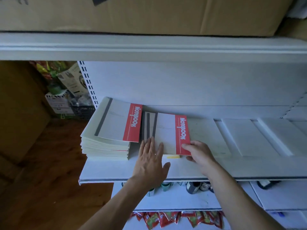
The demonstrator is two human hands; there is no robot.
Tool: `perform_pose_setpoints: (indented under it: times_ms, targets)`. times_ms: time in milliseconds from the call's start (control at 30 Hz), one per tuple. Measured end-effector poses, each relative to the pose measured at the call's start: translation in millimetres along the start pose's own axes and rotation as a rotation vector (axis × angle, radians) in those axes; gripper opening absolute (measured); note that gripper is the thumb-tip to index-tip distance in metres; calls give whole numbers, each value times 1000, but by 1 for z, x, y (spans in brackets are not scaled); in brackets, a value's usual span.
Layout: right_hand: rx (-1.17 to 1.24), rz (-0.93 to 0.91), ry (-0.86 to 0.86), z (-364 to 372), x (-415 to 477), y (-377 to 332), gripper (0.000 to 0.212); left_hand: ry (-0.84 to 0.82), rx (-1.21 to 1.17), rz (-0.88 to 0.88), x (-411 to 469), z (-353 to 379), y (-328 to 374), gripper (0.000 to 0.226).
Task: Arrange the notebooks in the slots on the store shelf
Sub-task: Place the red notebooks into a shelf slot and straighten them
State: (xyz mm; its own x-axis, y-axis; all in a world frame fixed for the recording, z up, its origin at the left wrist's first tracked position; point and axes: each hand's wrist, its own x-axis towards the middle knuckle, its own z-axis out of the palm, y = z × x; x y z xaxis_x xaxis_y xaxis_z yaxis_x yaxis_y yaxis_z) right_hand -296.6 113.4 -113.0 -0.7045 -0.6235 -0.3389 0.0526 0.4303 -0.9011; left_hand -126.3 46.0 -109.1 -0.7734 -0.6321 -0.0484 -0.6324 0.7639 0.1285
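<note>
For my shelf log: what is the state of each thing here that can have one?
Notebook stack: lies flat, top notebook askew.
Held notebook: lies flat, right of the stack.
Left hand: open, fingers flat on the held notebook.
Right hand: pinches its near red corner.

One wide-angle camera, worn on the head, supplies the only view. It faces forward and downward onto the white shelf (108, 170) from close range. The upper shelf edge (149, 47) crosses the frame above; the lower shelf (174, 201) and wooden floor (58, 180) show below.
</note>
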Motion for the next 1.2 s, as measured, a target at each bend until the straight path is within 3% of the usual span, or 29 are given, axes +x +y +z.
perform_pose_setpoints:
  times_ms: [167,300,400,533,633,700,800,1033,1200]
  targets:
    - [59,51,-25,-9,-2,-3,4,-34,-143,-1,13,-4,3,73]
    - [118,92,-73,-11,-3,-3,11,-106,-334,-92,30,-14,9,75]
    - [158,65,-52,-10,-8,-3,15,-117,-600,-206,45,-22,7,65]
    - [171,1,33,-20,-21,-4,15,-49,-1070,-338,49,-31,4,34]
    - [211,-40,68,-34,-35,-1,15,-29,-1317,-380,45,-35,9,38]
    - [246,-75,76,-44,-47,2,16,-17,-1442,-360,42,-36,20,25]
    - [282,-126,109,-63,-64,8,12,5,-1530,-311,36,-35,47,7]
    - [346,-140,177,-135,-89,40,17,-59,-1588,-129,23,-25,142,20]
    - [362,-119,320,-228,-104,77,19,-264,-1594,-35,30,-11,243,19]
